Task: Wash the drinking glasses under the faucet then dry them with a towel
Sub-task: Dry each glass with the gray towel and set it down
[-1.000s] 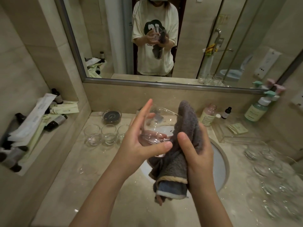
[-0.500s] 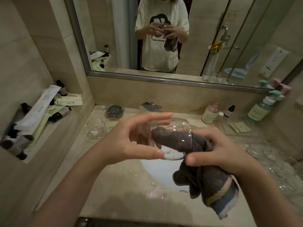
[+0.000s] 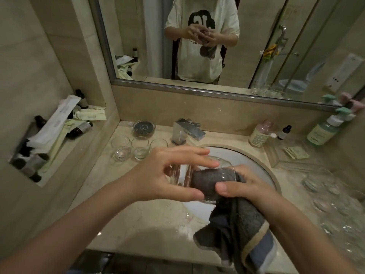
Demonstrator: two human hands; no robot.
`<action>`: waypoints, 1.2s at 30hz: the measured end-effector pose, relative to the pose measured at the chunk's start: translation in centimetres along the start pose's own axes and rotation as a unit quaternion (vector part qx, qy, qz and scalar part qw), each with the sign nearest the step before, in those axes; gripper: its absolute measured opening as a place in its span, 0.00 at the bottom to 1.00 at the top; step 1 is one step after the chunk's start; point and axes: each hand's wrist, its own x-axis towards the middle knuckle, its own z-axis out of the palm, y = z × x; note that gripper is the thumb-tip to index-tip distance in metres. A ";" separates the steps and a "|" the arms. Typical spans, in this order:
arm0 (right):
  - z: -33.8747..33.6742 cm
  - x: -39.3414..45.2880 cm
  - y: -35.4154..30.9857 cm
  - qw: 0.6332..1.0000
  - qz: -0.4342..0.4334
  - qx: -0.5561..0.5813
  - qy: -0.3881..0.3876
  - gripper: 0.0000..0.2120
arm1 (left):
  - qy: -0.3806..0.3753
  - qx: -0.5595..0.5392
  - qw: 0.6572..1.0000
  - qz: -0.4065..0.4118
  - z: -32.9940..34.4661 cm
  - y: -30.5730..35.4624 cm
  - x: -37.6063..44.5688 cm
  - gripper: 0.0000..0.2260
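Note:
My left hand (image 3: 164, 175) holds a clear drinking glass (image 3: 182, 175) on its side over the sink, thumb underneath and fingers on top. A grey towel (image 3: 243, 228) with a tan and blue border is stuffed into the mouth of the glass. My right hand (image 3: 246, 184) grips the towel right at the rim, and the rest of the cloth hangs down below it. Three more glasses (image 3: 140, 148) stand upright in a row on the counter to the left of the chrome faucet (image 3: 187, 132). Several other clear glasses (image 3: 325, 192) crowd the counter at the right.
The round basin (image 3: 256, 165) lies under my hands, with water spots on the marble counter (image 3: 138, 220) in front. A dark round dish (image 3: 143, 127) sits behind the three glasses. Bottles (image 3: 259, 133) stand at the back right, toiletries fill a wall niche (image 3: 49, 135) at left. A mirror hangs above.
The towel went from beside the upright glass to inside it, and the glass now lies on its side. Both hands have lowered toward the basin.

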 end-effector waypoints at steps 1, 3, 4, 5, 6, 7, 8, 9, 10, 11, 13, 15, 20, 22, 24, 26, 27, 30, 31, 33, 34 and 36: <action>0.0 0.1 0.0 1.000 -0.005 -0.006 -0.001 0.07 | 0.007 -0.025 1.000 -0.003 0.0 0.1 -0.1 0.25; 0.1 0.2 -0.4 0.999 -0.026 -0.044 -0.005 0.10 | 0.022 -0.133 0.990 -0.032 0.1 0.5 -0.2 0.23; 0.1 0.4 -0.6 0.997 -0.040 -0.068 -0.010 0.11 | 0.036 -0.198 0.978 -0.057 0.2 0.7 -0.2 0.23; 0.2 0.4 -0.8 0.994 -0.055 -0.094 -0.014 0.09 | 0.044 -0.257 0.961 -0.093 0.3 0.8 -0.3 0.22; 0.3 0.5 -0.9 0.991 -0.068 -0.115 -0.015 0.08 | 0.044 -0.297 0.946 -0.121 0.4 0.9 -0.4 0.21; 0.3 0.5 -0.9 0.988 -0.077 -0.130 -0.016 0.05 | 0.042 -0.315 0.938 -0.136 0.4 1.0 -0.4 0.21; 0.2 0.5 -0.9 0.987 -0.082 -0.137 -0.014 0.03 | 0.040 -0.315 0.938 -0.137 0.4 1.0 -0.4 0.21; 0.2 0.5 -0.8 0.986 -0.087 -0.138 -0.013 0.02 | 0.040 -0.299 0.944 -0.133 0.2 1.1 -0.4 0.21; 0.1 0.6 -0.6 0.987 -0.088 -0.132 -0.010 0.04 | 0.041 -0.253 0.960 -0.113 0.0 1.3 -0.4 0.22; -0.1 0.6 -0.5 0.990 -0.083 -0.116 -0.008 0.08 | 0.041 -0.169 0.982 -0.074 -0.4 1.5 -0.3 0.22; -0.3 0.7 -0.2 0.997 -0.055 -0.047 -0.007 0.13 | 0.029 0.032 0.998 0.045 -1.2 1.5 0.0 0.24; -0.3 0.7 -0.1 0.999 -0.039 0.018 -0.020 0.10 | 0.018 0.108 0.986 0.122 -1.6 1.4 0.3 0.25; -0.3 0.9 -1.0 0.990 -0.097 -0.099 -0.036 0.11 | 0.035 -0.172 0.983 -0.058 -1.1 1.8 0.4 0.21; -0.5 0.9 -1.0 0.973 -0.129 -0.193 -0.009 0.06 | 0.024 -0.278 0.950 -0.143 -0.7 1.4 0.5 0.19; -0.7 0.8 -0.8 0.965 -0.134 -0.227 0.009 0.07 | 0.020 -0.259 0.954 -0.149 -0.7 1.5 0.8 0.20; -0.8 0.7 -0.5 0.981 -0.121 -0.153 0.000 0.05 | 0.023 -0.094 0.994 -0.058 -1.2 1.9 0.9 0.22; -1.0 0.8 -0.3 0.988 -0.110 -0.113 -0.001 0.06 | 0.010 0.000 1.000 0.008 -1.4 2.0 1.0 0.23; -1.3 0.8 0.4 0.994 -0.093 -0.058 0.011 0.16 | -0.006 0.112 0.986 0.124 -1.6 2.2 1.3 0.26; -1.4 0.9 0.5 0.993 -0.099 -0.064 0.017 0.20 | -0.002 0.099 0.988 0.120 -1.7 2.3 1.4 0.25; -1.6 0.9 0.2 0.989 -0.114 -0.088 0.016 0.23 | 0.010 0.028 0.998 0.064 -1.5 2.7 1.3 0.23; -1.6 0.9 -0.1 0.987 -0.127 -0.101 0.003 0.22 | 0.020 -0.034 0.999 0.018 -1.3 2.9 1.2 0.22; -1.4 0.7 -0.7 0.979 -0.154 -0.135 -0.028 0.15 | 0.031 -0.179 0.980 -0.077 -0.7 3.1 0.9 0.20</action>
